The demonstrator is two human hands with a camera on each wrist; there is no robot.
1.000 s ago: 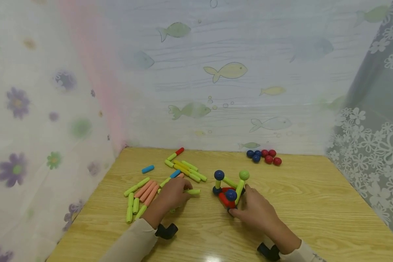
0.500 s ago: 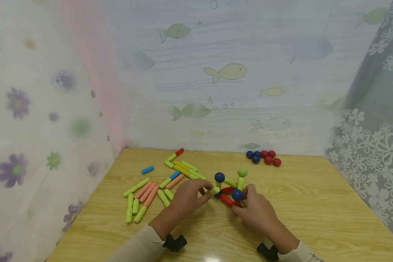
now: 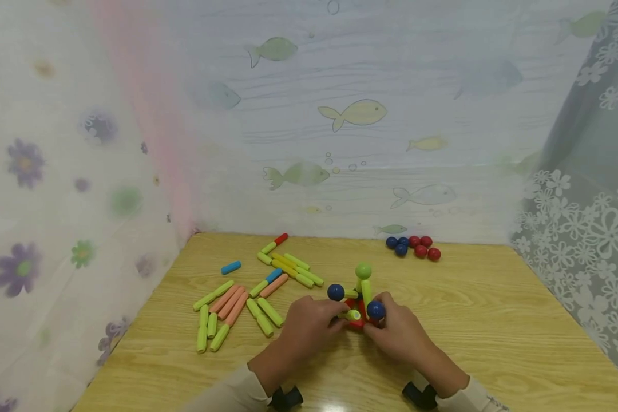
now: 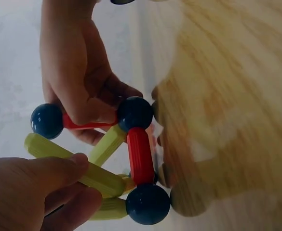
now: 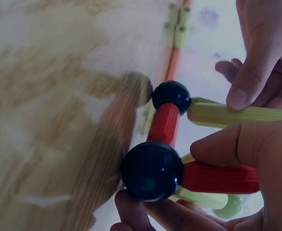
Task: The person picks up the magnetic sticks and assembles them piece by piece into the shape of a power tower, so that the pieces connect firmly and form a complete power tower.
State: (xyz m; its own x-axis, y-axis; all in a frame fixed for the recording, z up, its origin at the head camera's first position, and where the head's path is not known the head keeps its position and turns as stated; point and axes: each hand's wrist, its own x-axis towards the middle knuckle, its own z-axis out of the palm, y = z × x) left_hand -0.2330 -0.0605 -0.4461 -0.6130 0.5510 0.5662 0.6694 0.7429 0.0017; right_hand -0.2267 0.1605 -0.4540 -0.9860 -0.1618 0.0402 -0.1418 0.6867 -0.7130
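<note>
My left hand (image 3: 311,323) pinches a yellow-green rod (image 4: 102,180) between thumb and fingers, beside a small ball-and-rod frame. The frame's base has red rods (image 4: 141,156) and dark blue balls (image 4: 148,204) at its corners. A green ball (image 3: 363,270) tops one upright, and a blue ball (image 3: 336,292) tops another. My right hand (image 3: 401,329) grips the near right corner, its fingers around an upright red rod (image 5: 222,177) with a blue ball (image 3: 376,309) on top. Whether the pinched rod touches the frame I cannot tell. My hands hide part of the base.
Left of the hands lie several loose rods: yellow-green (image 3: 260,317), salmon (image 3: 233,307), yellow (image 3: 284,264) and a blue one (image 3: 231,267). Blue balls (image 3: 401,250) and red balls (image 3: 420,251) sit together at the table's back, near a fish-printed curtain (image 3: 360,171).
My left hand has carried the yellow-green rod rightward from the loose rods to the frame. The frame has turned in my right hand's grip, and its green ball has shifted left.
</note>
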